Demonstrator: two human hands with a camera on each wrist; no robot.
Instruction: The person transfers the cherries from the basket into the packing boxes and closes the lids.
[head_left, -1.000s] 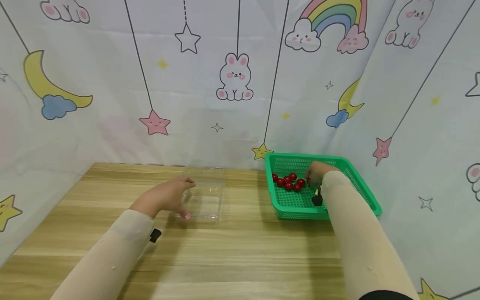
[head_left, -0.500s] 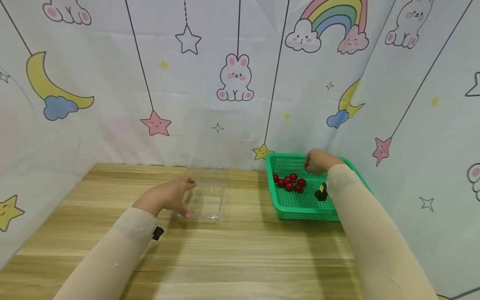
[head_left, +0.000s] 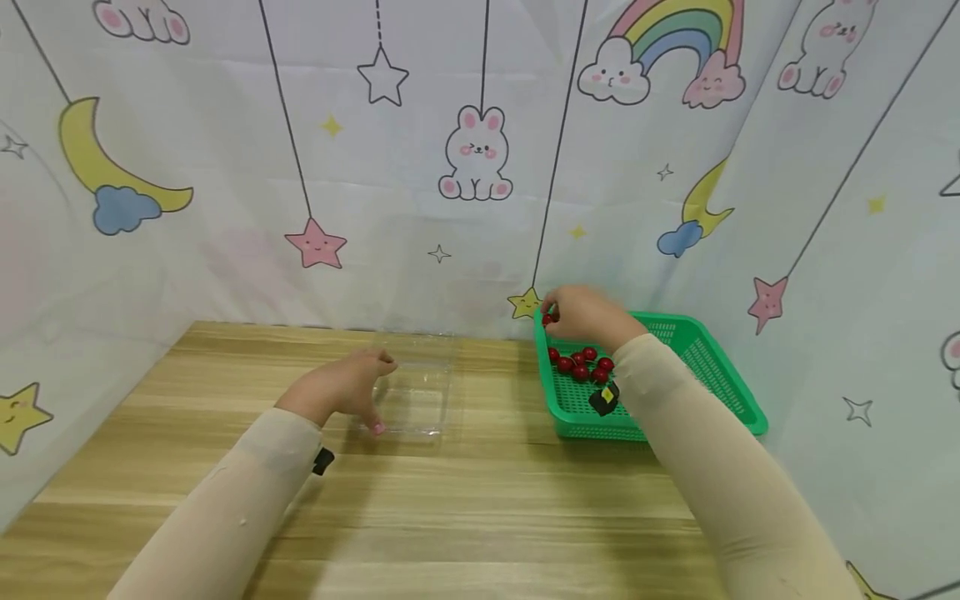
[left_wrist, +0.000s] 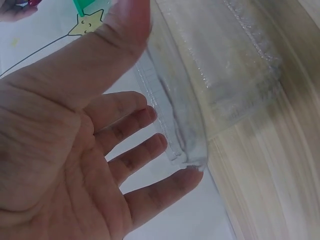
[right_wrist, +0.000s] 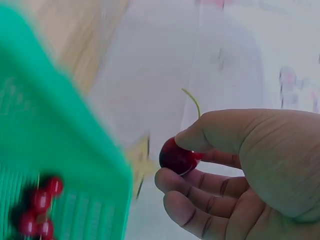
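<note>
Between thumb and fingers my right hand (head_left: 588, 317) pinches a dark red cherry (right_wrist: 176, 157) with a thin green stem, held over the back left rim of the green basket (head_left: 600, 432). Several more cherries (head_left: 580, 372) lie in the basket's left part. My left hand (head_left: 341, 387) is at the left side of a clear plastic box (head_left: 416, 432), thumb and fingers spread apart. In the left wrist view its fingertips touch or nearly touch the edge of the clear box (left_wrist: 192, 135); nothing is gripped there.
The wooden table (head_left: 480, 517) carries the box on the left and the basket on the right. A patterned cloth (head_left: 390, 183) hangs close behind both. Black wrist cameras (head_left: 604, 398) sit under the sleeves.
My right hand has lifted a cherry out of the basket's middle and moved left with it to the back left rim. My left hand stays by the clear box.
</note>
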